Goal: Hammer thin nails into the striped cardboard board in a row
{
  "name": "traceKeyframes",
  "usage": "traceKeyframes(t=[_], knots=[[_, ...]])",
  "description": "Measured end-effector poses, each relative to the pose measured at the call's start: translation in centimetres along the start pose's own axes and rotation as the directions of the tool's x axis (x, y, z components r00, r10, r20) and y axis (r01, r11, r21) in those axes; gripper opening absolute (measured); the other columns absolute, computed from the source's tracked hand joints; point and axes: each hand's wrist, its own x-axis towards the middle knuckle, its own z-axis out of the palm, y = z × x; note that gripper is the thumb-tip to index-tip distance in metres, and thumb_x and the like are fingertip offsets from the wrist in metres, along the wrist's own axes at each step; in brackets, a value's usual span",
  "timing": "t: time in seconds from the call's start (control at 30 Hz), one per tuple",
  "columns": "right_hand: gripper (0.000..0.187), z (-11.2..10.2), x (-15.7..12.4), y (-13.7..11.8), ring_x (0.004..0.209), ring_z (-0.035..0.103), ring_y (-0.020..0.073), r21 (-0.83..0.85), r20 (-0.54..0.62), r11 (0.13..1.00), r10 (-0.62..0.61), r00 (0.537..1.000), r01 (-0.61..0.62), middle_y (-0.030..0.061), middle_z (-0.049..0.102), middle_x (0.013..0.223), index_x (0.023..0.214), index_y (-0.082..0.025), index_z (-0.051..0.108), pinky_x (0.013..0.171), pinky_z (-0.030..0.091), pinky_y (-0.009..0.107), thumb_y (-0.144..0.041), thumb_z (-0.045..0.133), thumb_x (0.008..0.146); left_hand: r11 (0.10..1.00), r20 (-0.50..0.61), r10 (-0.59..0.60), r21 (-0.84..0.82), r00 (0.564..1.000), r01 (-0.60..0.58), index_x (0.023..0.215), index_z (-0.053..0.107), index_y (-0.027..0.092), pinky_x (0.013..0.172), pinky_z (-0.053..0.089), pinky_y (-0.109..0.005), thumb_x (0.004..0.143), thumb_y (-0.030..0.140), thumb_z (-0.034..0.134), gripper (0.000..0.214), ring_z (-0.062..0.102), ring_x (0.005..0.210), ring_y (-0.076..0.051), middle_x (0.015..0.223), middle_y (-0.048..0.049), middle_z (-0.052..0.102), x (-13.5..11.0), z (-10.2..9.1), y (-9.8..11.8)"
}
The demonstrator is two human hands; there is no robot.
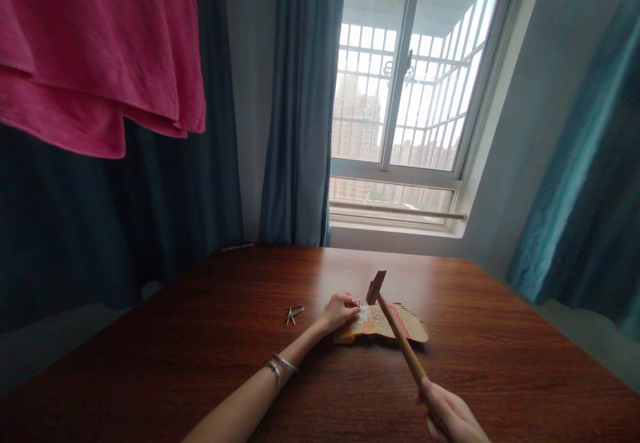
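Note:
My right hand (450, 411) is wrapped around the wooden handle of a hammer (400, 334). The hammer's head is raised over a patterned piece of cardboard (385, 321) on the table. At the cardboard's left end, my left hand (343, 311) is closed in a pinch on a small thin nail (359, 302), mostly covered by the fingers. A little gap separates the hammer head from those fingertips. Several loose metal nails (294, 314) lie crossed on the table to the left of my left hand.
The brown wooden table (480, 376) reaches back to the wall under a barred window (400, 96). Blue curtains (300, 109) hang on both sides. A pink cloth (100, 49) hangs at the upper left, above table height.

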Motion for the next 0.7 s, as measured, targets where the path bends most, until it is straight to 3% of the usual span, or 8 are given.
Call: traceKeyframes(t=[0.2,0.47,0.7], knots=[[0.064,1.3,1.1,-1.4,0.031,0.016,0.0014,0.007,0.086,1.000,0.018,0.996,-0.018,-0.0126,0.026,0.037,0.078,-0.018,0.050,0.032,0.007,0.016,-0.078,0.049,0.055,1.000,-0.010,-0.021,0.020,1.000,0.021,0.061,0.064,0.012,0.058,0.036,-0.021,0.068,0.031,0.059,0.021,0.053,0.063,-0.011,0.074,-0.0020,0.059,0.1,0.2,-0.5],[0.059,2.3,0.8,-2.4,0.031,0.018,0.0010,0.024,0.076,1.000,0.000,0.997,-0.001,-0.0131,0.024,0.037,0.074,-0.017,0.052,0.033,0.009,0.015,-0.073,0.056,0.054,1.000,0.012,-0.015,-0.002,1.000,0.015,0.059,0.065,0.013,0.061,0.038,-0.021,0.067,0.027,0.059,0.017,0.053,0.066,-0.012,0.071,-0.0017,0.060,0.1,0.2,0.0],[0.061,2.0,1.0,-2.4,0.032,0.021,0.0011,0.027,0.089,1.000,0.002,0.996,-0.005,-0.0126,0.025,0.039,0.075,-0.016,0.053,0.032,0.009,0.014,-0.072,0.058,0.052,1.000,0.000,-0.016,-0.006,1.000,0.016,0.063,0.068,0.014,0.059,0.038,-0.021,0.066,0.027,0.059,0.016,0.053,0.066,-0.012,0.073,-0.0014,0.060,0.2,0.4,-0.6]])
